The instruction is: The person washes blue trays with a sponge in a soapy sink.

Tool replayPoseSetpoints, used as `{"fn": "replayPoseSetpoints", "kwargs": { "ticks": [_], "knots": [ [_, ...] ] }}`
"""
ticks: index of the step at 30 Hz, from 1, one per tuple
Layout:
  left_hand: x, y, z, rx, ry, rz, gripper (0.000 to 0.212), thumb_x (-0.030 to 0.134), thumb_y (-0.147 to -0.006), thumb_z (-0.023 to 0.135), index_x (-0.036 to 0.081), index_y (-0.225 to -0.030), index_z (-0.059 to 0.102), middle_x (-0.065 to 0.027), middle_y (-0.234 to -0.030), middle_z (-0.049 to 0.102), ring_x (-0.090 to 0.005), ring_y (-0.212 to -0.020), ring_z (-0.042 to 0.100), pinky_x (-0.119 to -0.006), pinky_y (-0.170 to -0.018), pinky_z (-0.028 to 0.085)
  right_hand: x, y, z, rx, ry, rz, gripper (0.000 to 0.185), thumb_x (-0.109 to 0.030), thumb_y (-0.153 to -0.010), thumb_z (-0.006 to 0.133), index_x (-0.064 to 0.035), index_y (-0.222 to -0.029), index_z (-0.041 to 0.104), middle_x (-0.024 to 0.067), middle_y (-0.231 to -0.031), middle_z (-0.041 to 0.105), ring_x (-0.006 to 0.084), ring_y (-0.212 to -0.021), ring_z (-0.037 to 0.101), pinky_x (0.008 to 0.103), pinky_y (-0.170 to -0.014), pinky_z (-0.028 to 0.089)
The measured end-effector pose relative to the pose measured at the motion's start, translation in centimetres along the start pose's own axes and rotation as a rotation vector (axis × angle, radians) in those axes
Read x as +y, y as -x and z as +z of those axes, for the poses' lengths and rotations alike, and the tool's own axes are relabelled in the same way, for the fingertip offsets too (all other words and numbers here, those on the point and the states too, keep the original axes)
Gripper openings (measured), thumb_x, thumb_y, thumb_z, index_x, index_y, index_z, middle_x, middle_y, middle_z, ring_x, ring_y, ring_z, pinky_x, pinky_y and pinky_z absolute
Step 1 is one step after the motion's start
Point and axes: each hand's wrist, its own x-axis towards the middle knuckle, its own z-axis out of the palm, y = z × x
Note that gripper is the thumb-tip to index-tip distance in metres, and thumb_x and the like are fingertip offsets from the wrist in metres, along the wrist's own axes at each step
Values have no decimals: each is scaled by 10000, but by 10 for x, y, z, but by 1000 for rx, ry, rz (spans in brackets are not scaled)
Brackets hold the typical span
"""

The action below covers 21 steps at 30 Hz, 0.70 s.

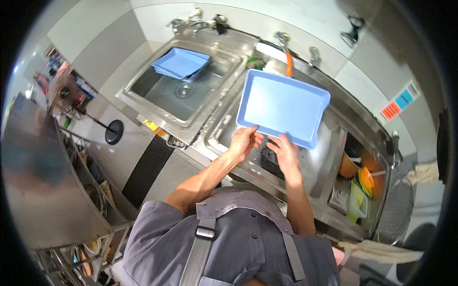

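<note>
A wide blue plastic tray [286, 105] is tilted up over the middle sink section, its inside facing me. My left hand [245, 143] is at its lower edge, the thumb against the rim. My right hand [286, 153], slightly blurred, has its fingers spread at the same edge farther right; whether it grips the tray is not clear. More blue trays [182, 63] lie stacked in the left sink basin [162, 102], beside its drain. A green scouring pad [255, 63] sits behind the large tray, next to an orange hose [288, 64].
Wall taps [195, 24] line the back. The right basin [336, 189] holds an orange bowl [365, 177] and a clear-and-green container [357, 202]. A steel counter [53, 186] with shelves beneath stands at left, near a black round-based stand [114, 131]. Cloths hang at right.
</note>
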Motion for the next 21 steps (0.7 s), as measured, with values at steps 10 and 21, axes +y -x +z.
{"fn": "replayPoseSetpoints", "kwargs": {
  "ticks": [10,21],
  "knots": [
    [62,-3,-46,210,-172,71,151,182,-925,557,38,-898,593,-89,-662,640,-152,-475,539,-276,-450,432,-16,-13,-7,100,395,-79,159,-139,-978,523,-20,-986,627,28,-773,608,97,-558,526,255,-456,423],
    [208,-52,-165,432,-609,362,384,338,-926,611,-32,-1028,632,-128,-883,691,-161,-712,637,-306,-580,533,8,-28,26,124,391,-44,147,-94,-943,518,20,-883,588,72,-744,609,140,-525,567,279,-437,494]
  ]
}}
